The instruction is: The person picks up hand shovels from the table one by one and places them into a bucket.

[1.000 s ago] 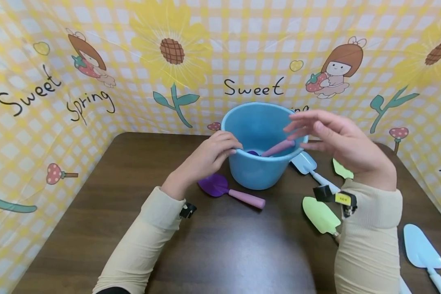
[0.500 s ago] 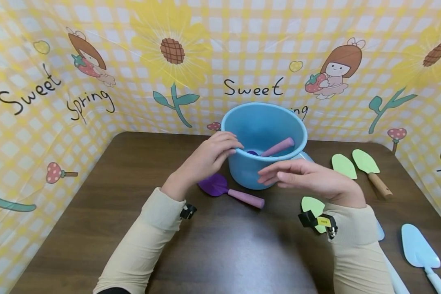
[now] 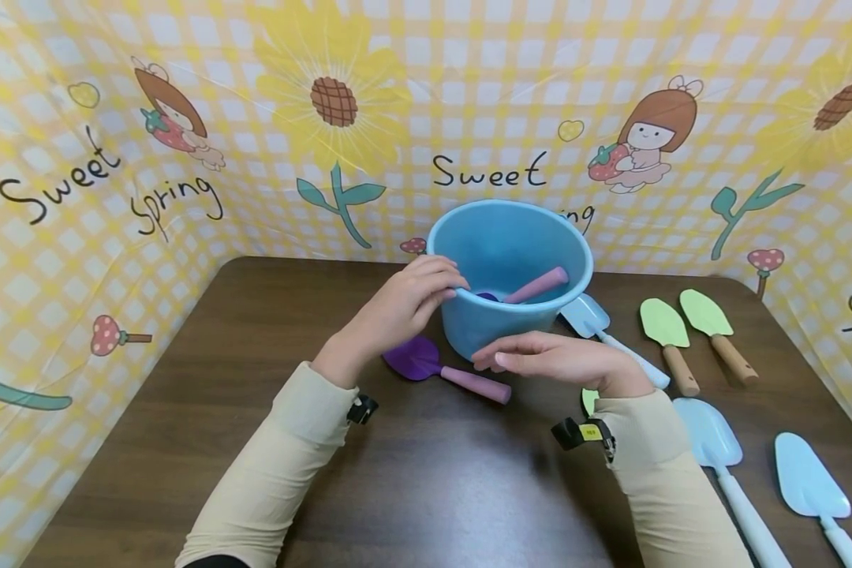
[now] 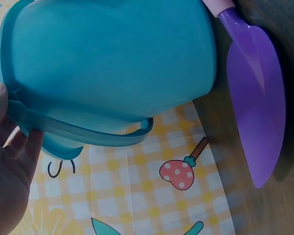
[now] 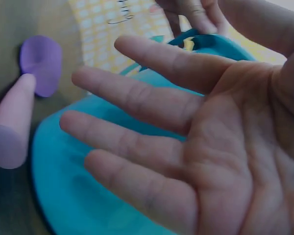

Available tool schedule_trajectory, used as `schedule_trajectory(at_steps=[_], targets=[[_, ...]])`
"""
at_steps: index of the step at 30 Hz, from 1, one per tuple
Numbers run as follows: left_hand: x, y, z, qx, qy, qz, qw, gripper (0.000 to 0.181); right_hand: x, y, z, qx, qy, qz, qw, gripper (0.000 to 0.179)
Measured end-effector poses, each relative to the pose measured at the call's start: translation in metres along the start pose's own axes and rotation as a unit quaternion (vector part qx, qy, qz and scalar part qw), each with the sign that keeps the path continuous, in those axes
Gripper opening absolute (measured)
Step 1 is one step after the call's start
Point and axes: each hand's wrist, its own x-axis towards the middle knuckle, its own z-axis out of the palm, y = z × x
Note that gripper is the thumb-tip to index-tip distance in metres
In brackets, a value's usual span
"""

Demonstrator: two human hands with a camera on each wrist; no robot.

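Note:
A blue bucket (image 3: 497,323) stands upright at the back of the table. My left hand (image 3: 412,298) grips its rim on the left, fingers and thumb over the edge, near the bucket's handle (image 4: 93,129) in the left wrist view. Inside the bucket lies a trowel whose pink handle (image 3: 537,285) leans toward the right wall. A second trowel, with a purple blade (image 3: 413,359) and pink handle, lies on the table before the bucket. Just right of that handle hovers my right hand (image 3: 564,364), fingers spread and holding nothing, as its wrist view shows.
Right of the bucket lie a light blue trowel (image 3: 585,317) and two green trowels (image 3: 662,322) with wooden handles. Larger light blue trowels (image 3: 710,434) lie nearer, at the right. A green blade (image 3: 589,401) is mostly hidden by my right wrist. Patterned cloth (image 3: 497,102) walls the table's back.
My right hand has come down from the bucket's right rim, moving left and toward me, near the purple trowel's handle. The left hand and bucket have stayed put.

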Motion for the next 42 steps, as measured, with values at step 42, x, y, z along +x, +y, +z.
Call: schedule_trajectory(at_steps=[42], targets=[[0.0, 0.0, 0.0, 0.001, 0.006, 0.013, 0.9999, 0.019, 0.064, 0.0, 0.032, -0.066, 0.033, 0.202, 0.9765, 0.039]])
